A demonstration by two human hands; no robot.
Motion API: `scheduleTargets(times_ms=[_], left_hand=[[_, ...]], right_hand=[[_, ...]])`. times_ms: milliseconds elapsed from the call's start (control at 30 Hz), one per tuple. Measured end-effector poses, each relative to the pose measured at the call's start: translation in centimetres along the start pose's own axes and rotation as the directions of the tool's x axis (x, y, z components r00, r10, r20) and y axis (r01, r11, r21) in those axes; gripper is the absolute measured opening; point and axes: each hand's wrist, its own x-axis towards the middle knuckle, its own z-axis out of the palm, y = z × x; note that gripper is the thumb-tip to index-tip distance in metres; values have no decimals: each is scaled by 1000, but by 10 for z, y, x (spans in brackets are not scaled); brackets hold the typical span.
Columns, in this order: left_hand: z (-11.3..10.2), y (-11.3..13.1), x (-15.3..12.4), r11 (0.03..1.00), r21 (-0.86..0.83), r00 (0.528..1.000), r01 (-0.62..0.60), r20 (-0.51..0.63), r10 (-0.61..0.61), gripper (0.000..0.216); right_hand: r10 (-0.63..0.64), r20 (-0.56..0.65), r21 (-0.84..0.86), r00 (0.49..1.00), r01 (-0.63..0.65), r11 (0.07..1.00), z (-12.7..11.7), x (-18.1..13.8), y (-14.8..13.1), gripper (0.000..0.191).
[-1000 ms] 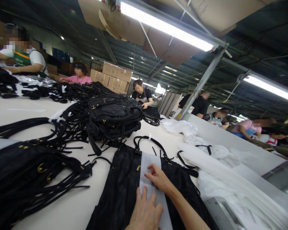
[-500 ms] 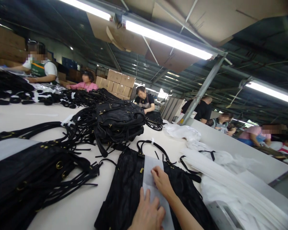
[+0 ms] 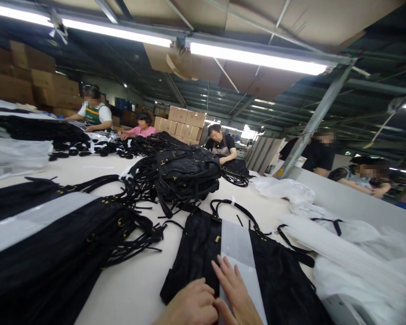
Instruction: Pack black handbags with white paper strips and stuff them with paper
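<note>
A black handbag [image 3: 198, 257] lies flat in front of me, its looped handle pointing away. Down its middle runs a pale translucent wrapping strip [image 3: 237, 243]. My right hand [image 3: 237, 293] rests on that strip with fingers stretched out and holding nothing. Beside it, at the bottom of the view, my left hand [image 3: 191, 303] is closed with its fingers curled near the strip's left edge. Whatever is under its fingertips is hidden. The two hands nearly touch.
Another black bag [image 3: 50, 243] with a similar strip lies at left. Beyond stands a pile of black bags [image 3: 186, 169] on the white table [image 3: 135, 280]. White sheets [image 3: 345, 248] and a grey metal object [image 3: 345, 309] are at right. Several people work farther off.
My right hand has drawn back toward me along the strip, and its curled fingers have straightened. The left hand has shifted left and lower, from spread to curled. The view has turned left.
</note>
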Motion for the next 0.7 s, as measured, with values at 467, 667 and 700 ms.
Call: scheduleTargets(times_ms=[467,667,700], left_hand=[[-62,-18,-4,585,-91,590,806,30,-807,19],[-59,-42,10,400,66,374,914,248,-894,20],[-58,-42,8,404,46,379,914,261,-888,20]], right_hand=[[-585,-115,-563,803,432,704,19,8,-16,55],[-666,-183,-672,723,402,621,28,14,-8,44],[-670,-182,-670,720,408,620,31,14,-6,44]])
